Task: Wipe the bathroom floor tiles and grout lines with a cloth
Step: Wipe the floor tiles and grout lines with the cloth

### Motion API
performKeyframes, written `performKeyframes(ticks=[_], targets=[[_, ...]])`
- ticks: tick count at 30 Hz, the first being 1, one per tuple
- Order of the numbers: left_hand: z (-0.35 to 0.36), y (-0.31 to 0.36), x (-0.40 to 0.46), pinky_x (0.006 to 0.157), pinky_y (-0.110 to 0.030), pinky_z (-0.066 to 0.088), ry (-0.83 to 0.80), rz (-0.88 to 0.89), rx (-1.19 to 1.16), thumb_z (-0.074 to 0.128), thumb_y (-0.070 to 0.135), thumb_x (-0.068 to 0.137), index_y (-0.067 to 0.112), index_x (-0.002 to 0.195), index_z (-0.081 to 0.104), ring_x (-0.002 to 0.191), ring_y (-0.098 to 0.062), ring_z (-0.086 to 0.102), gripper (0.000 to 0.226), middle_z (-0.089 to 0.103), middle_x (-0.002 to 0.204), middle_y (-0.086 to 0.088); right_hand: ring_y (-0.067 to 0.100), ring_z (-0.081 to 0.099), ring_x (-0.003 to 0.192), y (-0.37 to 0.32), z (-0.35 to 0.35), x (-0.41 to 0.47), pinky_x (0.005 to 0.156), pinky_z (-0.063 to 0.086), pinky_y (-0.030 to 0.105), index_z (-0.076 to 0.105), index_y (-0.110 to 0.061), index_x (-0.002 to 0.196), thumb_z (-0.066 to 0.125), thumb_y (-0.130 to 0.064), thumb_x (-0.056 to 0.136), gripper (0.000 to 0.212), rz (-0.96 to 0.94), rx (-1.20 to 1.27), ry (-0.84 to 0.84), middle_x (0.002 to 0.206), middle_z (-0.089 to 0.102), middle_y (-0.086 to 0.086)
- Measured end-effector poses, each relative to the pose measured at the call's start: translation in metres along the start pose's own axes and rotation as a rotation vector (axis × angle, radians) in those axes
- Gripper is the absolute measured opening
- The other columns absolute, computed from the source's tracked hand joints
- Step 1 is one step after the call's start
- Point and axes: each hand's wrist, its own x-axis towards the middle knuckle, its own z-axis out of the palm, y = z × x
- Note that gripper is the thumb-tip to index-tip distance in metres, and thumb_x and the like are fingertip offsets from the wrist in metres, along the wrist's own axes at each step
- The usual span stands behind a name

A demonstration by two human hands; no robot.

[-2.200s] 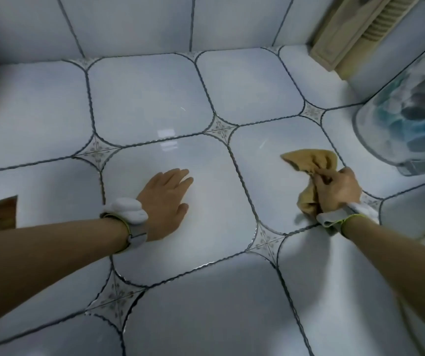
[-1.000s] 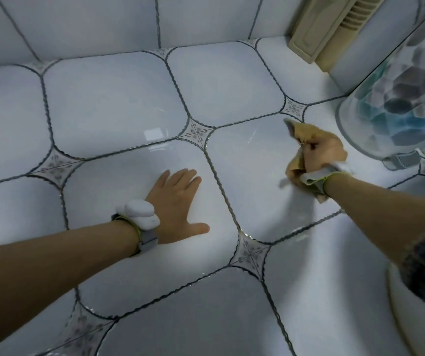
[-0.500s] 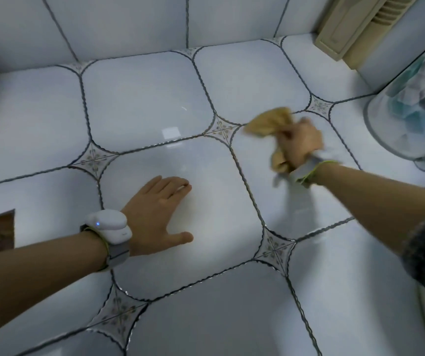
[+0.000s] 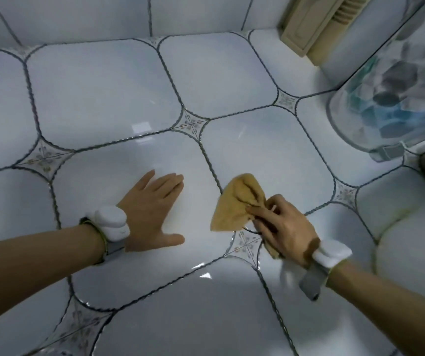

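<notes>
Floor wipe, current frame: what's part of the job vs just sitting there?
In the job:
- cloth, bunched in the right hand
- left hand, flat on the floor tiles
- grout lines

Just there:
- patterned translucent container, right edge
- beige louvred panel, top right
- wrist devices

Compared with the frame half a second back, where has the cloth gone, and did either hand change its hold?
The right hand swept the tan cloth back toward the person, from the tile's far corner down to the patterned grout corner. It kept its grip throughout. The left hand stayed flat on the neighbouring tile.
</notes>
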Motion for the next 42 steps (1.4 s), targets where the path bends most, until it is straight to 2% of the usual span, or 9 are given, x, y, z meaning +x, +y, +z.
performKeyframes(ticks=[7,12,17,19,22,25,33,37,42], targets=[[-0.001,0.001,0.001,0.120,-0.048,0.004,-0.007,0.006,0.014,0.031,0.086,0.069,0.006,0.150,0.015,0.147,-0.021,0.009,0.115,0.012,0.159,-0.007,0.049,0.057,0.087,0.087,-0.023,0.071,0.078,0.044,0.047,0.059,-0.009,0.111,0.049,-0.034,0.097,0.030,0.914,-0.170,0.230,0.118,0.046,0.022],[0.002,0.000,0.000,0.120,-0.047,0.006,-0.001,0.008,0.004,0.029,0.087,0.069,0.006,0.150,0.016,0.147,-0.021,0.010,0.115,0.013,0.159,-0.007,0.037,0.058,0.076,0.012,0.003,0.042,0.065,0.047,0.036,0.060,-0.029,0.111,0.059,-0.033,0.094,0.017,0.459,-0.062,0.222,0.116,0.049,0.007],[-0.002,0.000,-0.001,0.119,-0.048,0.009,0.015,0.026,0.023,0.036,0.085,0.068,0.004,0.147,0.023,0.145,-0.023,0.017,0.114,0.021,0.157,-0.009,0.014,0.046,0.072,-0.034,0.018,-0.004,0.064,0.030,0.019,0.060,-0.034,0.113,0.051,-0.041,0.098,0.019,-0.049,0.045,-0.025,0.103,0.045,-0.004],[-0.008,0.000,-0.004,0.120,-0.048,0.006,0.018,0.015,0.017,0.041,0.084,0.069,0.004,0.146,0.026,0.145,-0.022,0.018,0.112,0.022,0.156,-0.009,0.022,0.056,0.073,-0.010,0.010,0.012,0.066,0.043,0.026,0.064,-0.031,0.111,0.056,-0.037,0.096,0.018,0.085,-0.014,0.111,0.105,0.050,-0.001],[-0.019,0.000,0.000,0.120,-0.041,0.002,0.024,-0.012,-0.051,0.046,0.080,0.072,0.007,0.144,0.031,0.144,-0.018,0.018,0.103,0.023,0.155,-0.006,0.042,0.060,0.083,0.047,-0.011,0.049,0.077,0.049,0.042,0.066,-0.021,0.111,0.057,-0.035,0.095,0.023,0.597,-0.117,0.255,0.112,0.052,0.012],[-0.026,-0.025,-0.027,0.118,-0.035,0.004,0.057,-0.058,-0.084,0.051,0.072,0.076,0.009,0.145,0.030,0.142,-0.020,0.021,0.096,0.026,0.154,-0.005,0.048,0.059,0.091,0.040,-0.016,0.087,0.081,0.045,0.045,0.066,-0.014,0.111,0.052,-0.033,0.098,0.026,0.686,-0.108,0.190,0.122,0.053,0.021],[-0.004,-0.084,-0.166,0.119,-0.031,0.007,0.035,-0.387,-0.145,0.050,0.072,0.078,0.013,0.151,0.015,0.144,-0.018,0.017,0.100,0.017,0.159,-0.002,0.021,0.055,0.065,-0.179,0.034,0.057,0.047,0.016,0.024,0.071,-0.028,0.104,0.066,-0.021,0.087,0.020,-0.345,0.074,-0.050,0.095,0.052,0.001],[0.005,-0.087,-0.228,0.120,-0.031,0.005,0.024,-0.495,-0.176,0.050,0.071,0.078,0.016,0.152,0.008,0.146,-0.014,0.009,0.101,0.009,0.160,0.001,0.018,0.056,0.077,-0.237,0.057,0.049,0.059,0.048,0.028,0.071,-0.027,0.106,0.057,-0.026,0.091,0.021,-0.828,0.131,-0.246,0.107,0.052,0.002],[0.017,-0.087,-0.270,0.118,-0.026,-0.002,0.040,-0.514,-0.214,0.055,0.070,0.076,0.016,0.152,0.006,0.146,-0.012,0.006,0.105,0.007,0.160,0.002,0.033,0.056,0.070,-0.245,0.071,0.204,0.060,0.043,0.033,0.069,-0.021,0.102,0.061,-0.030,0.093,0.015,-0.377,0.137,0.030,0.097,0.048,0.007]])
